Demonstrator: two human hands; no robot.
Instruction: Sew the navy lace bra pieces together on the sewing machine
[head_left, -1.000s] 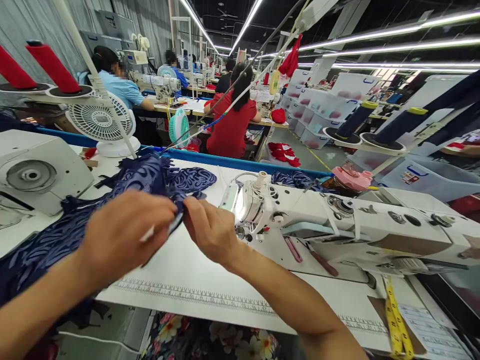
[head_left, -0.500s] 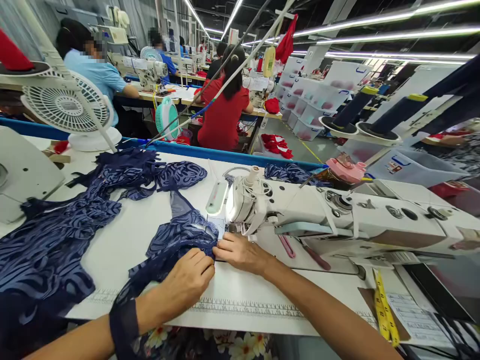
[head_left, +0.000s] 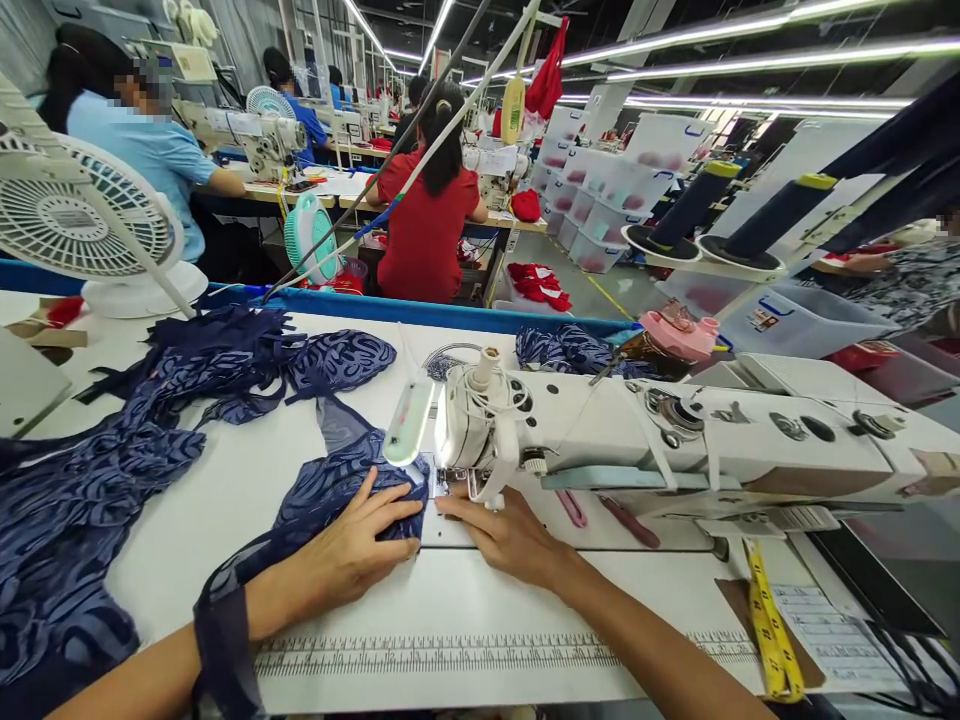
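Observation:
My left hand [head_left: 352, 545] lies flat with fingers spread on a piece of dark blue patterned fabric [head_left: 337, 480], pressing it onto the white table [head_left: 450, 600]. A strip of the same fabric drapes over my left forearm. My right hand [head_left: 510, 535] rests flat on the table just right of the fabric's edge, fingers stretched toward the needle area under the head of the white sewing machine [head_left: 675, 430]. A lit lamp [head_left: 409, 425] on the machine head shines down on the spot between my hands.
A heap of blue fabric pieces [head_left: 112, 440] covers the table's left. A white fan [head_left: 82, 220] stands behind it. A yellow tape measure [head_left: 765, 620] lies at the right. Thread cones [head_left: 772, 215] stand on the right. Other people sew at tables behind.
My hands came down from mid-air, where they pinched the fabric, onto the table. They slid the fabric right, up to the machine's needle, and flattened out on it.

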